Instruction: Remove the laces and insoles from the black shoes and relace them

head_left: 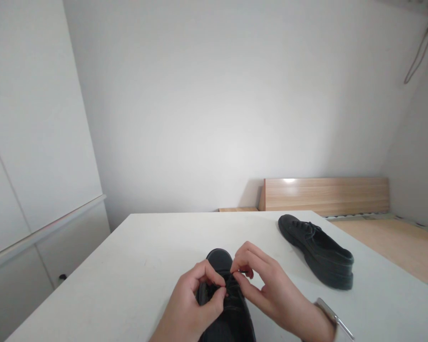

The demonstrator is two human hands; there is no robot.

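Note:
A black lace-up shoe (219,259) stands at the near middle of the white table, its toe pointing away from me. Over its lacing, my left hand (199,297) pinches thumb and forefinger together on a black shoelace. Just right of it, my right hand (258,280) also pinches the lace, close to the eyelets. The fingers cover part of the lacing, and the heel runs out of the bottom of the view. A second black shoe (316,251), its lace tied in a bow, rests farther off to the right, apart from both hands.
The white table (157,247) spreads out under both shoes. Along the left stands a white cabinet (39,118) with dark handles. Beyond the table at the right are a wooden headboard (324,194) and a tan bed surface (388,242). A hanger (419,57) hangs at the upper right.

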